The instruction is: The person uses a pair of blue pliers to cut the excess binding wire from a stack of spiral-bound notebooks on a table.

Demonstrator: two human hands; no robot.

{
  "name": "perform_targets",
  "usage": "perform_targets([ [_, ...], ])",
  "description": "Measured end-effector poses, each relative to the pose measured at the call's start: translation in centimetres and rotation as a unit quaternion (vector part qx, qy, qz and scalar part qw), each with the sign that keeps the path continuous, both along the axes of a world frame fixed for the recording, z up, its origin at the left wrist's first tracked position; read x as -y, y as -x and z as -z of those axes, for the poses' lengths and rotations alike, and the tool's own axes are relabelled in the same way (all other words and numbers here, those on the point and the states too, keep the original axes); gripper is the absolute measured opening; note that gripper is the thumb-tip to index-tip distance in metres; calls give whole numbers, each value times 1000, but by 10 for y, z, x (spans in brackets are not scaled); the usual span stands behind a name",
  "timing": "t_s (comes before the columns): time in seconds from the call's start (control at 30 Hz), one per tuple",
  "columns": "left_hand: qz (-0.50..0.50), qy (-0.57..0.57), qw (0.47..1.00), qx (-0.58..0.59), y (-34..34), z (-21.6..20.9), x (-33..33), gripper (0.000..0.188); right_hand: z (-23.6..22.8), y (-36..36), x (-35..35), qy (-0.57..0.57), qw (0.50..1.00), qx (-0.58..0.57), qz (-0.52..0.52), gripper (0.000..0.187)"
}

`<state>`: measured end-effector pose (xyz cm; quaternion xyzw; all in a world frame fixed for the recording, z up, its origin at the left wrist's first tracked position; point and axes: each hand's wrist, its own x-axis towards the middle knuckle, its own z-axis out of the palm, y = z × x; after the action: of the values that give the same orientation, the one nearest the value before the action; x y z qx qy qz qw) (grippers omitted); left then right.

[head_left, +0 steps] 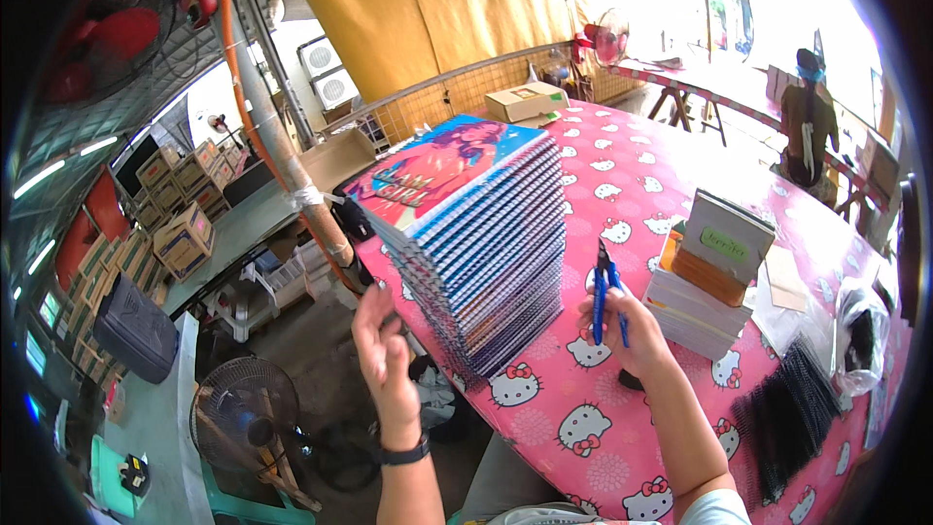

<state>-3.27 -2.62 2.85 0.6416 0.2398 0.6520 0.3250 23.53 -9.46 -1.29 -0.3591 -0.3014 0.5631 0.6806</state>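
A tall stack of spiral-bound notebooks [486,224] stands in front of me, the top one with a bright illustrated cover. My left hand [385,350] is raised beside the stack's left side, fingers apart and holding nothing. In my right hand [634,331] is a pair of blue-handled pliers [604,297], its dark jaws pointing up, to the right of the stack. Farther right sits a pile of loose page blocks [695,306] with a small grey-and-orange box [724,243] on top. Black spiral binding coils [787,418] lie in a bundle near the right edge.
The table wears a pink cartoon-cat cloth [607,467]. A clear plastic bag [860,331] lies at right, a cardboard box [527,103] at the far edge. To my left are a pole [292,146], a floor fan [248,418] and a grey bench [180,408]. Another person [807,126] sits far off.
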Motion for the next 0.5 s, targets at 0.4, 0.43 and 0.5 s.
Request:
perform_targets([
  [0.4, -202, -95, 974, 41, -59, -41, -20, 34, -103, 88, -37, -214, 670, 655, 276, 44],
  [0.43, -216, -104, 970, 36, -59, -41, -20, 36, -104, 89, -37, -213, 667, 659, 275, 44],
  [0.5, -226, -109, 967, 34, -59, -41, -21, 36, -105, 90, -36, -214, 653, 671, 279, 43],
])
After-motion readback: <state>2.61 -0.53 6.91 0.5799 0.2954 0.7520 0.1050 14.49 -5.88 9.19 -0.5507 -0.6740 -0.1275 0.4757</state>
